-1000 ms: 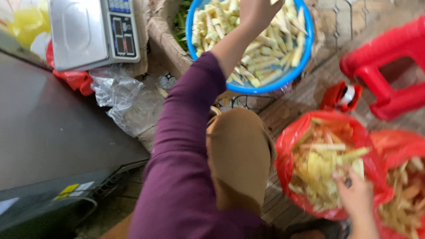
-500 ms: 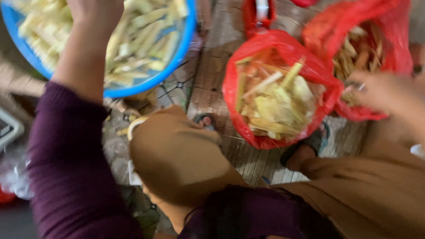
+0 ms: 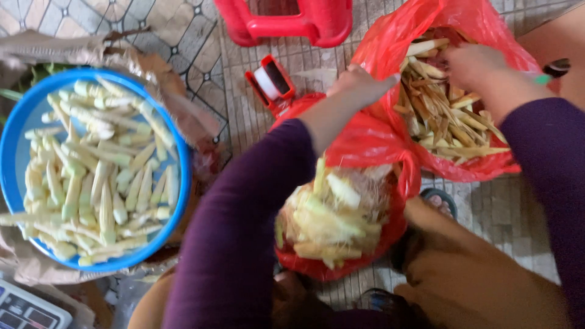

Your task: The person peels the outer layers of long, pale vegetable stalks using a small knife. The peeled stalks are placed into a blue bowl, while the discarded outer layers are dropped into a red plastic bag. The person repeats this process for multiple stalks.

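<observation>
Now both hands are shifted from the blue basin [image 3: 12,131]: left hand [image 3: 359,85] pinched on the red bag [image 3: 487,164] rim, right hand [image 3: 472,64] closed among its husks [image 3: 448,122].

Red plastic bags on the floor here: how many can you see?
2. The nearer red bag lies in the middle, under the left hand, full of pale husks. The farther red bag is at upper right; the right hand reaches inside. Others may lie out of view.
</observation>
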